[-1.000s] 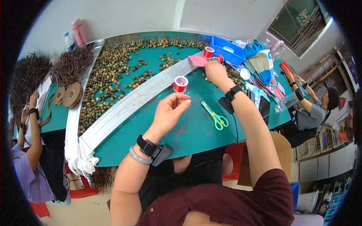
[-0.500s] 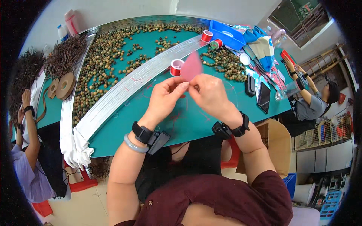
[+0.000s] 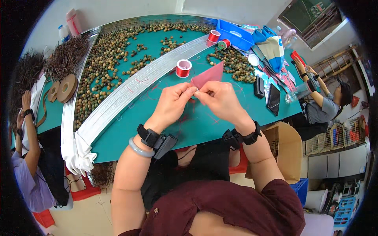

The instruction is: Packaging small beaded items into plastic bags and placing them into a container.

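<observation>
My left hand (image 3: 175,102) and my right hand (image 3: 218,100) meet over the green table (image 3: 173,139), fingers pinched at the lower corner of a pink piece (image 3: 208,72) that looks like a small flat pouch or sheet. A tiny pale item shows between the fingertips, too small to make out. A red thread spool (image 3: 183,72) stands just beyond my left hand. Red thread bits lie around, and wooden beads (image 3: 240,69) lie beyond my right hand. The scissors seen earlier are not visible.
Beads (image 3: 102,74) fill the left table, beside long white trays (image 3: 118,98), twig bundles (image 3: 67,55) and tape rolls (image 3: 67,90). A blue bin (image 3: 234,35), spools (image 3: 214,36) and a phone (image 3: 273,98) are rightward. Co-workers work left (image 3: 31,177) and right (image 3: 319,106). A cardboard box (image 3: 287,153) stands low right.
My right hand came from the back of the table with the pink piece and met my left hand. Since half a second ago, the pink piece has tilted rightward; both hands stay together.
</observation>
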